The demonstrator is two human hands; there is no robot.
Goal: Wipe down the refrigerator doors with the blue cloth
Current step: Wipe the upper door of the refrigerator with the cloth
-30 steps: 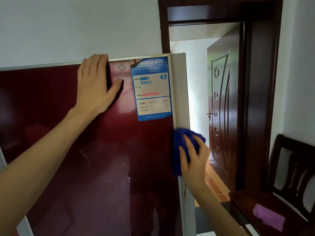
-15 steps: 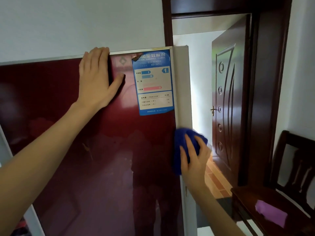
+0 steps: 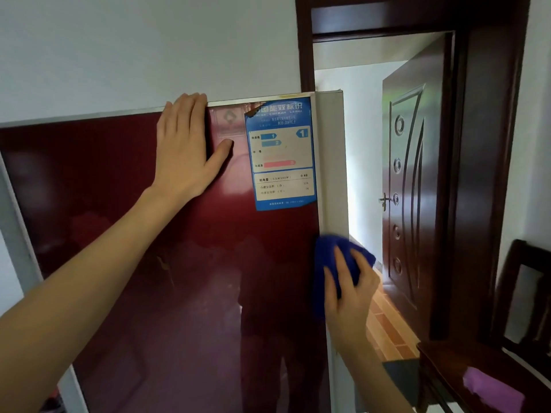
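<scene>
Nearest, low right: a dark wooden seat [image 3: 465, 371] with a purple cloth [image 3: 493, 390] lying on it; its chair back [image 3: 520, 296] stands against the right wall. Both forearms reach in from the near edge toward the refrigerator door [image 3: 167, 308], a glossy dark red panel that fills the left and centre of the view and shows dim reflections. Right hand [image 3: 350, 293]: fingers curled over the bunched blue cloth [image 3: 328, 248], gripping it and holding it against the right edge of the door, where the red front meets the grey side strip [image 3: 331, 162]. The cloth wraps round that corner, part on the red face and part on the grey side; it sits below the energy label [image 3: 281, 156] and apart from it. Left hand [image 3: 185, 147]: flat and spread on the red panel at its top edge, fingers together pointing up and reaching the silver top trim, thumb out to the right, holding nothing. The label, blue and white with printed bars, is stuck at the door's upper right corner, just right of the left thumb, not touching it. Farther right, past the door's edge: a dark wooden door frame [image 3: 492, 144] and a carved wooden door [image 3: 417, 189] standing open, with orange-brown floor tiles [image 3: 387, 326] beyond. Farthest: a white wall [image 3: 134, 49] above the refrigerator.
</scene>
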